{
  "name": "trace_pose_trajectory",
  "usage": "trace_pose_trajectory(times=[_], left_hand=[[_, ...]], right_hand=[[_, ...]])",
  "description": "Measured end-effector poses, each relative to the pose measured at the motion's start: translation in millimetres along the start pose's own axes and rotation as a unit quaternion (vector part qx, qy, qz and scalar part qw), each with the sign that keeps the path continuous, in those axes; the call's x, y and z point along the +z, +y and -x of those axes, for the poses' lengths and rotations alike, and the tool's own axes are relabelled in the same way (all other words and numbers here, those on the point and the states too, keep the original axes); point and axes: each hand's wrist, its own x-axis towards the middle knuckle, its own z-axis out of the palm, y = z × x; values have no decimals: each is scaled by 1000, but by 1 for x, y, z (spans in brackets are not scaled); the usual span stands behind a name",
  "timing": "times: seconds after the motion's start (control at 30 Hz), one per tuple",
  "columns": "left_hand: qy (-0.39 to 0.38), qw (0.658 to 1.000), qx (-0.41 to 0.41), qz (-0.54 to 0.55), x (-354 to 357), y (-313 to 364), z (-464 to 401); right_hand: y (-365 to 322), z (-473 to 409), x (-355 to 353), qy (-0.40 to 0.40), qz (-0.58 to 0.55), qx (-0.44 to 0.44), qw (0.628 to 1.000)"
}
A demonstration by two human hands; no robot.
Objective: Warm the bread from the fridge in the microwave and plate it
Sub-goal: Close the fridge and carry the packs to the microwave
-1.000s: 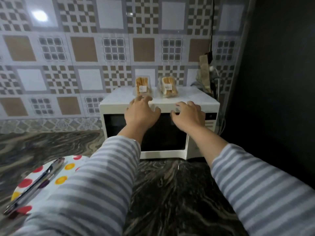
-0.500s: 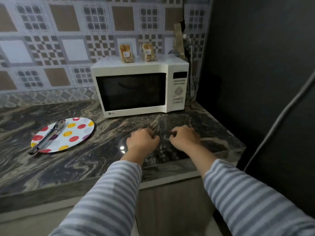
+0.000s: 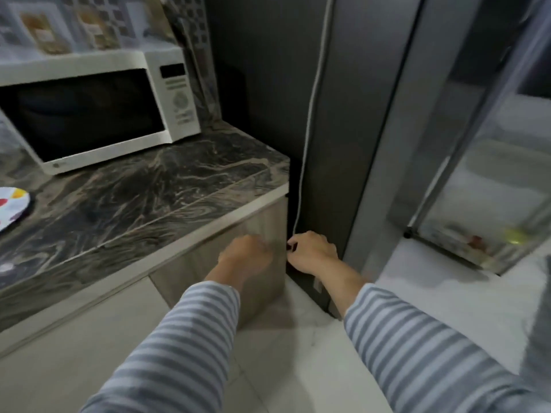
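My left hand (image 3: 246, 259) and right hand (image 3: 311, 251) hung loosely curled, a little apart, holding nothing. The fridge (image 3: 372, 129) stood just past my right hand. I saw no bread. I should grab the door edge and pull slowly.

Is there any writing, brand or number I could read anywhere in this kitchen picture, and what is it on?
None reads clearly.
Microwave: small logo at the lower left of its door, too blurred to read.
Microwave control panel: button markings, blurred; display dark.
Two packets on top of the microwave: pale labels, too blurred to read.
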Motion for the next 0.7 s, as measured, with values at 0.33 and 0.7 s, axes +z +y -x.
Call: trace_pose_trajectory(times=[0.33, 0.7], left_hand=[[-121, 973, 189, -44, 114, 201, 2], [-192, 931, 306, -54, 244, 459, 0]], right_hand=[[216, 55, -54, 70, -29, 175, 982], [474, 100, -128, 113, -75, 296, 946]])
